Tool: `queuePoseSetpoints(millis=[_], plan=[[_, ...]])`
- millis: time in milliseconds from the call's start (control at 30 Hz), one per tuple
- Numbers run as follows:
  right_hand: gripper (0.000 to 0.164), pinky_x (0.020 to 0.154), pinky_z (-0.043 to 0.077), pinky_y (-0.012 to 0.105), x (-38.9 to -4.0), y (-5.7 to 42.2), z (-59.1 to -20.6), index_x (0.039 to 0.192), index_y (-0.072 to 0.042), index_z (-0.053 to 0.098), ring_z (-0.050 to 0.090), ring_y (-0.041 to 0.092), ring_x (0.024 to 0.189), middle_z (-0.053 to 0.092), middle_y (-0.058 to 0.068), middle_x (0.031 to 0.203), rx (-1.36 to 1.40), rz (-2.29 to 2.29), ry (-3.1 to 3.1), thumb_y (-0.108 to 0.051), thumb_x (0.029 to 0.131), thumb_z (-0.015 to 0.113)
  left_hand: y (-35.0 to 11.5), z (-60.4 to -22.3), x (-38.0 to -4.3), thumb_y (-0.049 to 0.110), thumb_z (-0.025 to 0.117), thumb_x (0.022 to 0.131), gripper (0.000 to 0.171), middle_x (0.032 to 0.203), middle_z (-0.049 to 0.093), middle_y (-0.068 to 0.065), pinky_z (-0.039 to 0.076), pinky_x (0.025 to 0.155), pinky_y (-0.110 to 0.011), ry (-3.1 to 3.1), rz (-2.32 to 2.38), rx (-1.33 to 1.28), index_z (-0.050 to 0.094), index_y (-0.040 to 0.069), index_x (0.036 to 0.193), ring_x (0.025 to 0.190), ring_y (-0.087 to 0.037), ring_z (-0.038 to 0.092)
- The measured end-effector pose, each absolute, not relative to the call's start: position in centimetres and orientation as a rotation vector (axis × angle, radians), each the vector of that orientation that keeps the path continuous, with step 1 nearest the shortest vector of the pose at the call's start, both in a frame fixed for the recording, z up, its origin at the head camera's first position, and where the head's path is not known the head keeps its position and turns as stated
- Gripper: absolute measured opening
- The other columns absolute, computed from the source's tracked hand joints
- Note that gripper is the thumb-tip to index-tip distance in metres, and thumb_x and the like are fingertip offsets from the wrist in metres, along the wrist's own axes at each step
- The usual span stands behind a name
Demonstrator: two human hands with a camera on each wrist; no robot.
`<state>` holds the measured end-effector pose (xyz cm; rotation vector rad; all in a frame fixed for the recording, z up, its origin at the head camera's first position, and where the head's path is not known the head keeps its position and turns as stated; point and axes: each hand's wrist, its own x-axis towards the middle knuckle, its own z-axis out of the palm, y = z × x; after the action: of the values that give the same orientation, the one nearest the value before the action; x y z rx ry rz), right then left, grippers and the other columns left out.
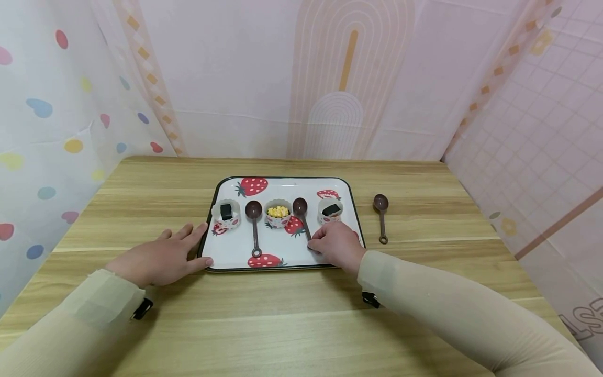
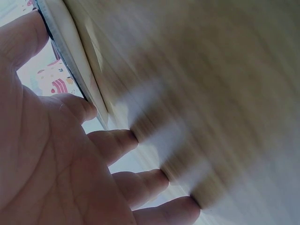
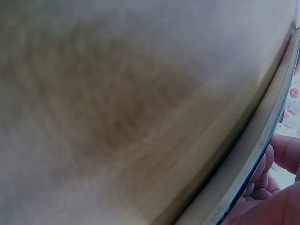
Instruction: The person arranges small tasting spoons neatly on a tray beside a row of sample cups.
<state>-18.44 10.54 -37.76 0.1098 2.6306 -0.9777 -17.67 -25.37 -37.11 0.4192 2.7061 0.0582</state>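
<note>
A white tray (image 1: 292, 256) with a black rim and printed strawberries lies on the table. My right hand (image 1: 340, 246) is over its front right part, pinching the handle end of a brown measuring spoon (image 1: 300, 206); that end is partly hidden by the fingers. My left hand (image 1: 162, 257) touches the tray's left edge, fingers spread and thumb at the front left corner. Also on the tray are a second brown spoon (image 1: 254, 210), a paper cup with yellow bits (image 1: 278, 212), and left (image 1: 227, 213) and right (image 1: 331, 210) paper cups holding white-and-black pieces.
To the right of the tray, a third brown spoon (image 1: 381, 203) lies on the wooden table (image 1: 264, 319). Patterned curtains (image 1: 226, 78) hang behind the table and along both sides.
</note>
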Motion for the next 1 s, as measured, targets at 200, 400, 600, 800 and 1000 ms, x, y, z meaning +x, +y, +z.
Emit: queuePoseSetpoints(millis=[200,400,600,800,1000], plan=[[0.012,0.063,0.043,0.027,-18.43,10.54,-37.82,0.096,-0.014,0.084,0.058,0.018,0.081,0.071,0.001,0.086,0.115,-0.989,2.616,-0.025,0.097,0.078,-25.4,-37.16,-17.67,0.08,0.043,0.098,0.106,0.165,0.024,-0.04,0.04,0.1,-0.083,2.71,0.049,0.419,0.018,0.005,0.168,0.139,-0.077,0.027],[0.011,0.066,0.043,0.028,-18.43,10.56,-37.9,0.095,-0.016,0.085,0.057,0.019,0.083,0.071,0.001,0.085,0.132,-1.007,2.605,-0.025,0.096,0.079,-25.41,-37.25,-17.66,0.08,0.043,0.098,0.106,0.165,0.025,-0.04,0.041,0.099,-0.083,2.721,0.042,0.427,0.019,0.005,0.168,0.139,-0.076,0.029],[0.011,0.068,0.043,0.029,-18.36,10.56,-37.82,0.097,-0.016,0.084,0.058,0.019,0.087,0.072,0.0,0.096,0.13,-0.995,2.624,-0.025,0.095,0.079,-25.37,-37.23,-17.65,0.08,0.043,0.097,0.106,0.164,0.026,-0.04,0.042,0.098,-0.083,2.728,0.033,0.432,0.02,0.004,0.168,0.138,-0.076,0.03],[0.015,0.07,0.045,0.028,-18.16,10.89,-37.82,0.106,-0.014,0.083,0.06,0.017,0.09,0.075,0.002,0.117,0.046,-0.991,2.68,-0.023,0.096,0.077,-25.37,-37.26,-17.61,0.08,0.044,0.098,0.105,0.164,0.027,-0.04,0.042,0.098,-0.082,2.733,0.032,0.434,0.021,0.004,0.168,0.139,-0.075,0.03],[0.02,0.072,0.049,0.026,-18.13,11.35,-37.7,0.113,-0.012,0.082,0.067,0.02,0.105,0.071,0.007,0.136,0.027,-1.039,2.682,-0.021,0.096,0.077,-25.37,-37.27,-17.63,0.08,0.044,0.098,0.106,0.165,0.026,-0.04,0.043,0.097,-0.082,2.731,0.029,0.43,0.02,0.005,0.168,0.139,-0.074,0.03]])
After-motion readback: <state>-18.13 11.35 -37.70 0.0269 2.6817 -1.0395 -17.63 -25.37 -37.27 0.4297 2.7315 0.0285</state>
